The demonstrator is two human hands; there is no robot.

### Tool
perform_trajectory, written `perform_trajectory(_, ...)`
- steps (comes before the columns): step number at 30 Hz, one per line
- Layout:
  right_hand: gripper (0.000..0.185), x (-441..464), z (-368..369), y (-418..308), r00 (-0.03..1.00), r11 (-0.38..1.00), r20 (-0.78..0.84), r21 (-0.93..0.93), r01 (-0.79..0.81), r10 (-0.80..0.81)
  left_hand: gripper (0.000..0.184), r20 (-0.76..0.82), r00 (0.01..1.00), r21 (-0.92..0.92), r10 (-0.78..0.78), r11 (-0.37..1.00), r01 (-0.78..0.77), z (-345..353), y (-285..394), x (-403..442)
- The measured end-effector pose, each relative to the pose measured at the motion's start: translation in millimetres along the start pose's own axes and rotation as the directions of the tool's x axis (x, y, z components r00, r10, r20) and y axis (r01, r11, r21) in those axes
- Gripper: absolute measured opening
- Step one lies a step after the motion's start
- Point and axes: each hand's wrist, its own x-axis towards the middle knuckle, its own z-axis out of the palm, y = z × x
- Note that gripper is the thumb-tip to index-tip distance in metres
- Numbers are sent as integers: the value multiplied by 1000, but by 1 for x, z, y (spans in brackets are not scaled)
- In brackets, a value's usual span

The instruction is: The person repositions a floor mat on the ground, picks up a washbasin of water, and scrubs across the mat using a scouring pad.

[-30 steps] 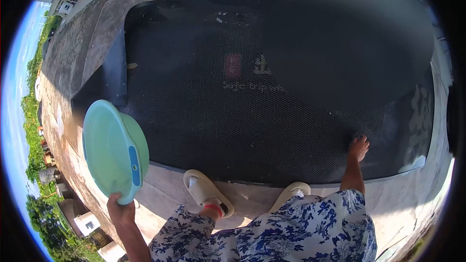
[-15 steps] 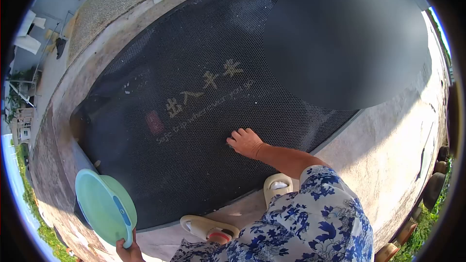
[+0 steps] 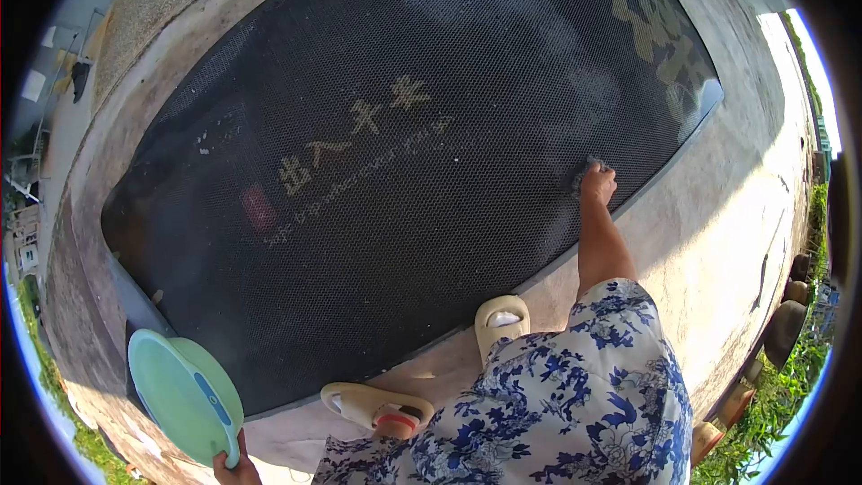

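My left hand (image 3: 238, 465), at the bottom left, is closed on the rim of a pale green plastic basin (image 3: 184, 395) with a blue strip. The basin is tilted on its side beside the mat's corner. My right hand (image 3: 599, 185) reaches low over the right part of a large black mesh doormat (image 3: 377, 242). Its fingers are curled, and something greyish and speckled shows at the fingertips, too blurred to name. Pale whitish smears curve across the mat near this hand. Gold Chinese characters and a line of small lettering mark the mat.
My feet, in beige slippers (image 3: 503, 316), stand at the mat's near edge. Pale concrete (image 3: 709, 242) surrounds the mat, sunlit on the right. Flowerpots (image 3: 736, 404) and plants line the far right. A raised ledge (image 3: 206, 9) runs along the upper left.
My right hand has swung right and farther out over the mat, from near its middle to its right side. The basin, still in my left hand, has shifted slightly down in view.
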Motion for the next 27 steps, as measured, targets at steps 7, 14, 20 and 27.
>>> perform_trajectory(7, 33, -233, 39, -76, 216, 234, 413, -6, 972, -885, 67, 196, 958, -452, -210, 848, 278, 61, 47, -26)
perform_trajectory(14, 28, -323, 70, -50, -722, -600, 266, 417, 683, -638, 72, 366, 898, -524, -244, 743, 416, 39, 49, -12)
perform_trajectory(20, 27, -128, 59, -142, 454, 423, 253, -170, 890, -854, 69, 88, 973, -402, -215, 886, 232, 46, 45, -36)
perform_trajectory(27, 33, -202, 54, -125, 147, 137, 413, -54, 989, -899, 63, 26, 983, -284, -184, 941, 183, 48, 33, -37)
